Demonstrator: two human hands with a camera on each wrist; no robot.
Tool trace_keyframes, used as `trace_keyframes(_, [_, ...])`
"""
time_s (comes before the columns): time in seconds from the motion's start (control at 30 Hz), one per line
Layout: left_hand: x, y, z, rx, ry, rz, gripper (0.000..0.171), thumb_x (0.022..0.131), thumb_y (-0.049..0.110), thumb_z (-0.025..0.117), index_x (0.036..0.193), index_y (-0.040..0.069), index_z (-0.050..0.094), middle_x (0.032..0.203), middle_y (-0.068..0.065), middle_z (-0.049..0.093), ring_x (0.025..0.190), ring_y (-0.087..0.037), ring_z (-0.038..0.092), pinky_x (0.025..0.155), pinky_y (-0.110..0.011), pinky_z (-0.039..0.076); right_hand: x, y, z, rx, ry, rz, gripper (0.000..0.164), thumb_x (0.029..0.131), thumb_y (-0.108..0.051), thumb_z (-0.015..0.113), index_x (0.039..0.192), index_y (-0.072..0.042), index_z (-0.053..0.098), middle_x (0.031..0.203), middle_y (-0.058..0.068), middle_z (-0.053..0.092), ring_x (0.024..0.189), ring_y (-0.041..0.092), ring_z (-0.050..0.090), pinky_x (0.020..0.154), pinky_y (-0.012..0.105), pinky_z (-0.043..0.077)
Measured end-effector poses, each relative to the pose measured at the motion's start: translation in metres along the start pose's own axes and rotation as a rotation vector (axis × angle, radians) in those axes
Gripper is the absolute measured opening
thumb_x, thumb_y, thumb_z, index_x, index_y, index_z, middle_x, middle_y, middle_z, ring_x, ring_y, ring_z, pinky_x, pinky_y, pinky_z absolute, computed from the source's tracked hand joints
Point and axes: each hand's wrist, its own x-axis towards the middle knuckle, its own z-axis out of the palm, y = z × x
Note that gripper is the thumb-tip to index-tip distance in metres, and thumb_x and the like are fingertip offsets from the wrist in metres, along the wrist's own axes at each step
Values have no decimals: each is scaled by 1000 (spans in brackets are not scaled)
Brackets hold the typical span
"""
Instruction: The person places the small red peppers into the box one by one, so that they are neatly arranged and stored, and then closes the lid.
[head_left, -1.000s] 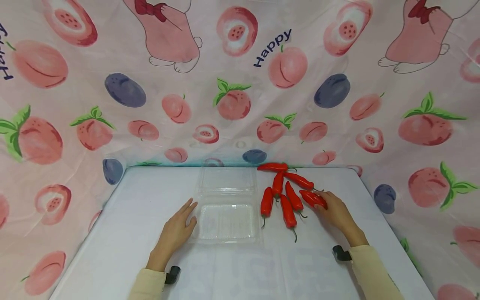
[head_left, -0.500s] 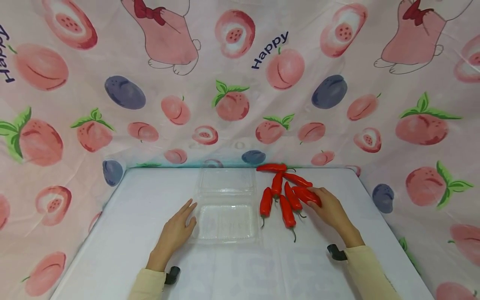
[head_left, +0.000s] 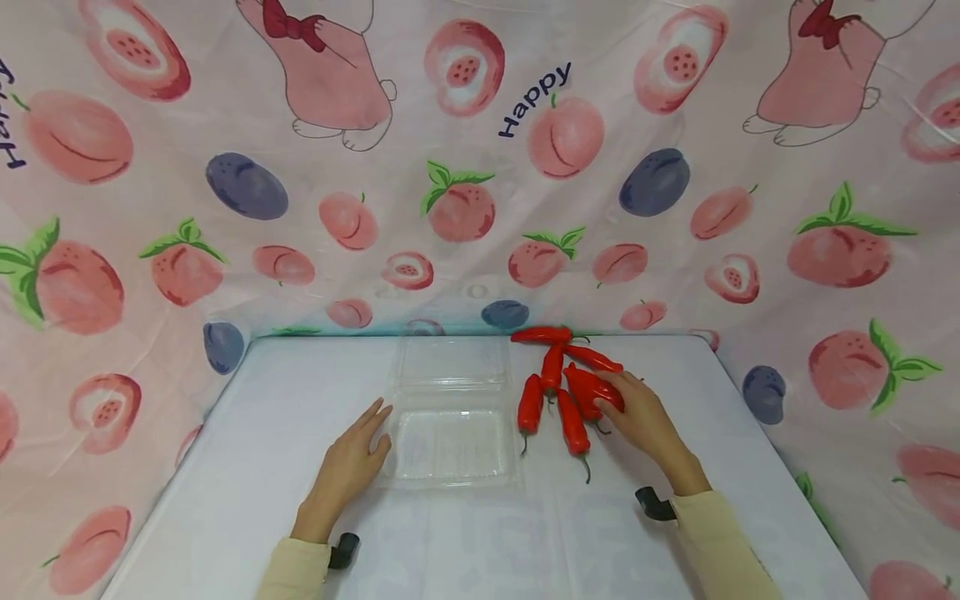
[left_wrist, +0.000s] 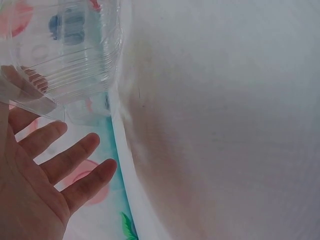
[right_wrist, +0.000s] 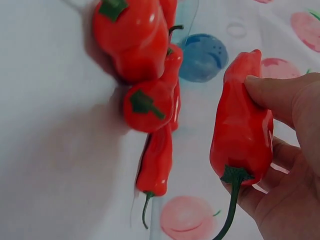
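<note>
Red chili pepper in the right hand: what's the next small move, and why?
Probably carry the held red chili pepper leftward over the clear clamshell container: the right hand grips it, and the container lies open, its near half looking empty.

The place is a screened-off corner, its wider setting impossible to tell. Fruit-printed cloth (head_left: 480, 150) walls the table (head_left: 288, 400) along its far and side edges.

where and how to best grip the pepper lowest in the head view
Probably across the thick stem end of that pepper, from above on the near side: it lies with its stem toward the person, and that end juts nearer than the other peppers, while its tip is crowded by them.
</note>
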Motion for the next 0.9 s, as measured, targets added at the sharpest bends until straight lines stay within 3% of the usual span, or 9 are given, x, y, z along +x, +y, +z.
trace_keyframes(0.5, [1, -3, 0, -1, -7, -9, 50, 97, 22, 56, 146, 14, 48, 158, -5, 37, 135, -38, 48, 102, -59, 46, 10, -33, 5, 93, 9, -42, 57, 90, -20, 71, 143, -13, 50, 141, 13, 54, 128, 35, 51, 100, 55, 51])
trace_keyframes(0.9, [0, -1, -1, 6, 4, 4, 50, 96, 21, 56, 145, 13, 49, 157, -6, 39, 132, -38, 51, 100, -58, 49, 15, -54, 21, 112, 9, -103, 54, 89, -25, 72, 139, -18, 54, 135, 11, 58, 123, 32, 55, 97, 51, 55])
